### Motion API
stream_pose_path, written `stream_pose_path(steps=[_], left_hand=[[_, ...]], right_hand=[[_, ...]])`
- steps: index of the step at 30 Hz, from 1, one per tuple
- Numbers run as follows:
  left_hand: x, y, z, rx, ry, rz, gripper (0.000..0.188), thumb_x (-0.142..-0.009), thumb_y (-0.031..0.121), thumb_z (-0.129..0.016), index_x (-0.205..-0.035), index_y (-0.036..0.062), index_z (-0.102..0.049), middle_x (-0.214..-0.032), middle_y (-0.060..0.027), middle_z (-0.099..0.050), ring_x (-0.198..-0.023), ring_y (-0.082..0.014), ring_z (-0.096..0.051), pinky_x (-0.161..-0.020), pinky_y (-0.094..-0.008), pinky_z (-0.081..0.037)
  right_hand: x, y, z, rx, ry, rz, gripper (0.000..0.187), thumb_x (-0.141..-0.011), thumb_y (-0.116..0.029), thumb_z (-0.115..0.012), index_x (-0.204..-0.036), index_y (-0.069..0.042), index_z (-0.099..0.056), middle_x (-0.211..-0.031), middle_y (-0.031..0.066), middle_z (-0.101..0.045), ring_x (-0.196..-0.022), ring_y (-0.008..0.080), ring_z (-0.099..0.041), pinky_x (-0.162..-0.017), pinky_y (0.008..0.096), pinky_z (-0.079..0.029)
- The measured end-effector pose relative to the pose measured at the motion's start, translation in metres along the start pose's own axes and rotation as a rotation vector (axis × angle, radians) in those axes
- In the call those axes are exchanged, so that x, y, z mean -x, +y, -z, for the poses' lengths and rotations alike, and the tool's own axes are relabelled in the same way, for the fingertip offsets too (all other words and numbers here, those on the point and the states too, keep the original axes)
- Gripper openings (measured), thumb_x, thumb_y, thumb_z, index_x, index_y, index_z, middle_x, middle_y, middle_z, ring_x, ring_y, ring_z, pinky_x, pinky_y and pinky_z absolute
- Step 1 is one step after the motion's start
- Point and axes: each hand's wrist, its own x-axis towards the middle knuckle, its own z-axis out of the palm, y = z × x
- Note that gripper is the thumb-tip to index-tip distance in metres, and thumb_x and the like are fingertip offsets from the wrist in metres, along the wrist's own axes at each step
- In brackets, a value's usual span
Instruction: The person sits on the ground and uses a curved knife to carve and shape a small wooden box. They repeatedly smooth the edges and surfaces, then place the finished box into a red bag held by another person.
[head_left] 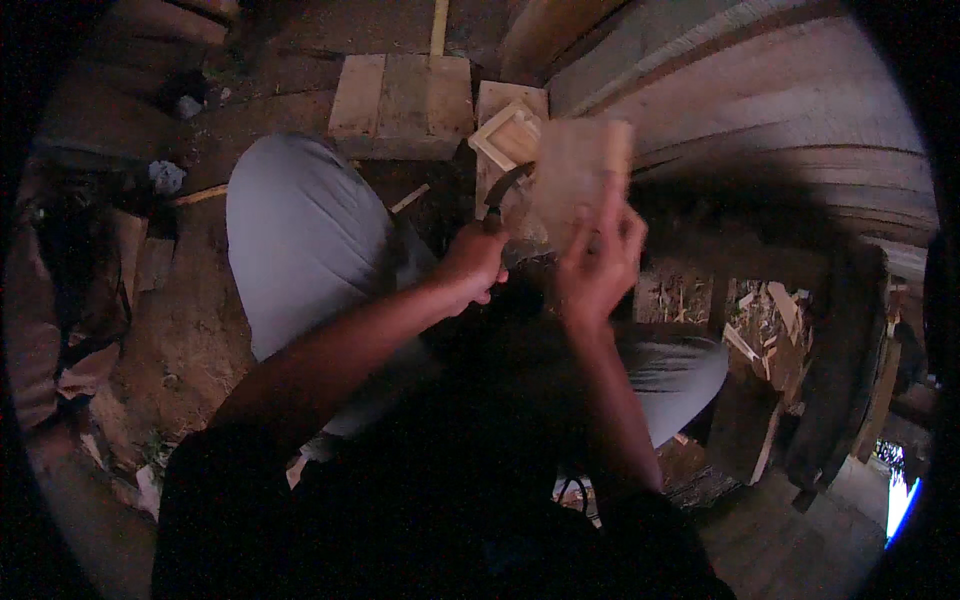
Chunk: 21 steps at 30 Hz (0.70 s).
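My left hand [472, 265] is closed round the handle of a knife with a dark, curved blade [506, 186], its tip pointing up and to the right. In my right hand [603, 258] a flat, squarish wooden piece [570, 170] is held upright, its face and edges smeared by motion. The blade's tip comes close to the left edge of that piece; whether they touch I cannot tell. Just beyond the knife lies a small square wooden frame [508, 135], resting on a narrow plank [500, 95].
A low block of wooden boards [400, 105] stands ahead of my left knee [300, 220]. Stacked planks [740, 100] rise on the right. Wood offcuts and shavings [765, 325] lie beyond my right knee [680, 380]. Crumpled scraps [166, 177] are on the left.
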Motion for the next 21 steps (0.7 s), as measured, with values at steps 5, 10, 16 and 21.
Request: stream_pose_path(steps=[5, 10, 16, 21], left_hand=[[-0.006, -0.013, -0.006, -0.04, 0.036, -0.047, 0.042, -0.098, 0.042, -0.044, -0.127, 0.0119, -0.047, -0.079, -0.0044, -0.053, -0.054, -0.014, -0.047, -0.04, -0.0303, -0.037], [-0.012, -0.019, -0.012, -0.126, 0.037, -0.039, 0.043, -0.099, 0.039, -0.045, -0.13, 0.0101, -0.044, -0.089, -0.0071, -0.058, -0.062, -0.0155, -0.057, -0.039, -0.0325, -0.042], [-0.017, -0.022, -0.017, -0.089, 0.13, -0.154, 0.038, -0.099, 0.037, -0.044, -0.125, 0.0084, -0.046, -0.078, -0.0068, -0.059, -0.057, -0.0166, -0.057, -0.036, -0.0319, -0.041], [-0.022, -0.026, -0.023, -0.058, 0.128, -0.268, 0.04, -0.098, 0.028, -0.047, -0.114, -0.0083, -0.047, -0.089, -0.0239, -0.063, -0.055, -0.0281, -0.063, -0.051, -0.042, -0.05]], right_hand=[[0.004, -0.013, -0.002, 0.062, -0.192, -0.136, 0.047, -0.089, -0.006, -0.063, -0.135, -0.013, -0.055, -0.106, 0.0161, -0.058, -0.093, 0.0294, -0.06, -0.075, 0.0372, -0.052], [0.005, -0.003, -0.001, 0.013, -0.123, -0.05, 0.055, -0.088, -0.007, -0.064, -0.14, -0.018, -0.05, -0.111, 0.0135, -0.055, -0.093, 0.0311, -0.061, -0.074, 0.0376, -0.052], [-0.012, -0.008, 0.0, 0.008, 0.078, 0.035, 0.058, -0.087, -0.011, -0.063, -0.142, -0.022, -0.048, -0.109, 0.0144, -0.056, -0.084, 0.0345, -0.064, -0.063, 0.0415, -0.056], [-0.003, -0.003, -0.007, 0.081, -0.14, 0.026, 0.063, -0.083, -0.013, -0.067, -0.142, -0.023, -0.047, -0.111, 0.0135, -0.055, -0.076, 0.0343, -0.064, -0.057, 0.0413, -0.055]])
